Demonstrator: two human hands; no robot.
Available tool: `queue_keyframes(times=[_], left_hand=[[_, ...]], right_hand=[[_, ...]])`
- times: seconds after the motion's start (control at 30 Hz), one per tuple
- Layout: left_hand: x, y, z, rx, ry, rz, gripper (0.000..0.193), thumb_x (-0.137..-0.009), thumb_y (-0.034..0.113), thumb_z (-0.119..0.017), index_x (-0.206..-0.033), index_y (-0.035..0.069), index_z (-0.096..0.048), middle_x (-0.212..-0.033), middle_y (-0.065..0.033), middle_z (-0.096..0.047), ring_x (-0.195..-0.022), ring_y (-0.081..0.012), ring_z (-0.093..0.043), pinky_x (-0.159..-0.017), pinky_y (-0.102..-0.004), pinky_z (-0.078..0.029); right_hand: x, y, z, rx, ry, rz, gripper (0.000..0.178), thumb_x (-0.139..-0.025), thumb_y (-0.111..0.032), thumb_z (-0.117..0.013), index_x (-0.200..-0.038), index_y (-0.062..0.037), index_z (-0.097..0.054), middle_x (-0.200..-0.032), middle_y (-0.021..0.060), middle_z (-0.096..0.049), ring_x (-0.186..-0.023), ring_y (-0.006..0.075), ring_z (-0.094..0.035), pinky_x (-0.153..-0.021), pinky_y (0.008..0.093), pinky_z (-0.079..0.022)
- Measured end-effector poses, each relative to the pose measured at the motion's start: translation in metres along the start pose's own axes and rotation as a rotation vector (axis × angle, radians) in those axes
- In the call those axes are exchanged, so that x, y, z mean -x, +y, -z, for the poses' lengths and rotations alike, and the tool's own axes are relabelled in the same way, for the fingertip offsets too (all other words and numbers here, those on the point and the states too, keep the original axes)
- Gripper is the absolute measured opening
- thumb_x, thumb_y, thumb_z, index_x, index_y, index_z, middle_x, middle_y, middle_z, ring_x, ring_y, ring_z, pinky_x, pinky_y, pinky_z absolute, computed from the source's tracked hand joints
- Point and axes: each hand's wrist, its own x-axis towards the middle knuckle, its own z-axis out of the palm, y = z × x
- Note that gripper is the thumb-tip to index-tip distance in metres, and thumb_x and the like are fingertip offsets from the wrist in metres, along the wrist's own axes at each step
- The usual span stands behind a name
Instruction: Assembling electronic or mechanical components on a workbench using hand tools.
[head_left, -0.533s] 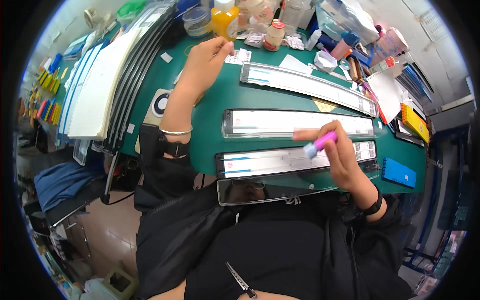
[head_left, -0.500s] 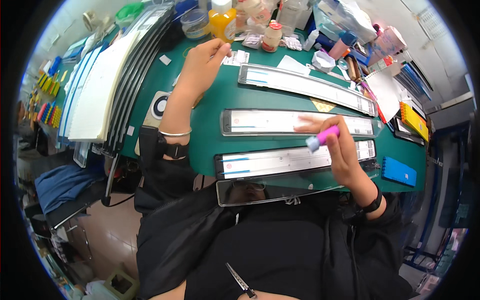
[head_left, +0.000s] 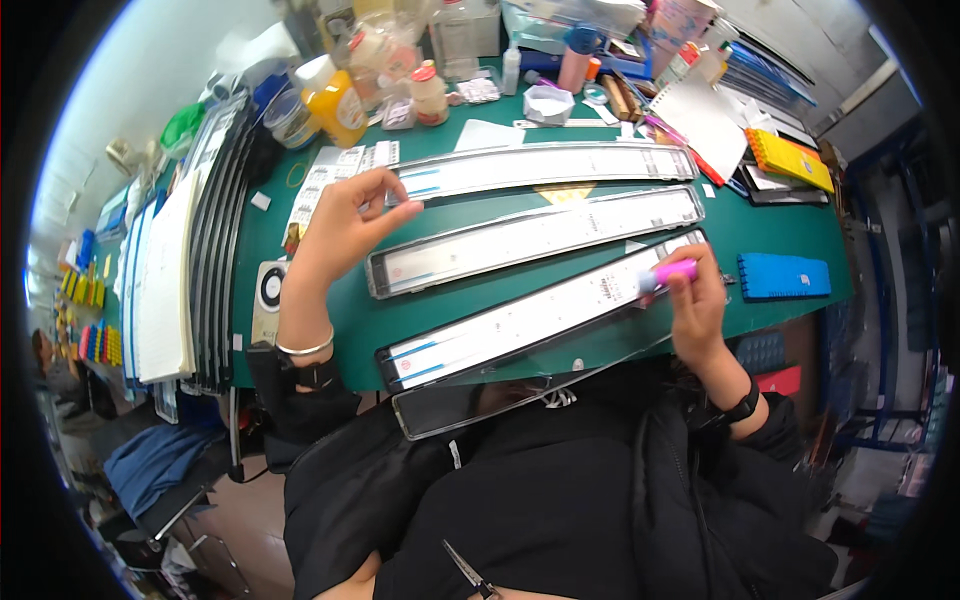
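Three long, narrow clear cases with white inserts and blue strips lie across the green table: a far case (head_left: 550,170), a middle case (head_left: 530,243) and a near case (head_left: 530,325). The near one's clear lid (head_left: 470,408) is folded back toward my lap. My left hand (head_left: 345,225) hovers at the left end of the far case, thumb and forefinger drawn toward each other; anything small between them is too fine to see. Over the right end of the near case, my right hand (head_left: 695,305) grips a pink tube with a pale blue end (head_left: 675,272).
Printed sticker sheets (head_left: 318,185) lie beyond my left hand. Bottles, including an orange one (head_left: 335,105), and a white paper box (head_left: 548,104) crowd the back. Dark folders and papers (head_left: 170,280) stack at left. A blue notebook (head_left: 785,276) lies at right, yellow notebooks (head_left: 790,160) behind it.
The view has turned. My left hand has come back from the sticker sheets to the far case's left end. My right hand still holds the pink tube, now farther along the near case.
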Motion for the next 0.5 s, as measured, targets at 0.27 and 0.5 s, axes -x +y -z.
queue_keyframes(times=[0.27, 0.5], left_hand=[[0.077, 0.079, -0.017, -0.334, -0.167, 0.008, 0.066, -0.063, 0.042, -0.092, -0.111, 0.006, -0.064, -0.078, -0.0039, -0.049, -0.078, -0.0193, -0.05, -0.071, -0.0333, -0.041], [0.138, 0.087, -0.033, -0.52, -0.22, 0.101, 0.128, -0.042, 0.057, -0.094, -0.143, -0.002, -0.042, -0.114, -0.0181, -0.049, -0.111, -0.0366, -0.047, -0.103, -0.0463, -0.034]], right_hand=[[-0.009, 0.022, 0.095, 0.18, 0.296, -0.087, 0.032, -0.112, -0.03, -0.036, -0.105, -0.0015, -0.048, -0.113, 0.0175, -0.069, -0.105, 0.0181, -0.062, -0.098, 0.0306, -0.045], [0.003, 0.027, 0.105, 0.237, 0.165, -0.164, 0.032, -0.112, -0.03, -0.036, -0.107, -0.0007, -0.047, -0.126, 0.0199, -0.065, -0.115, 0.0223, -0.06, -0.105, 0.0336, -0.041]])
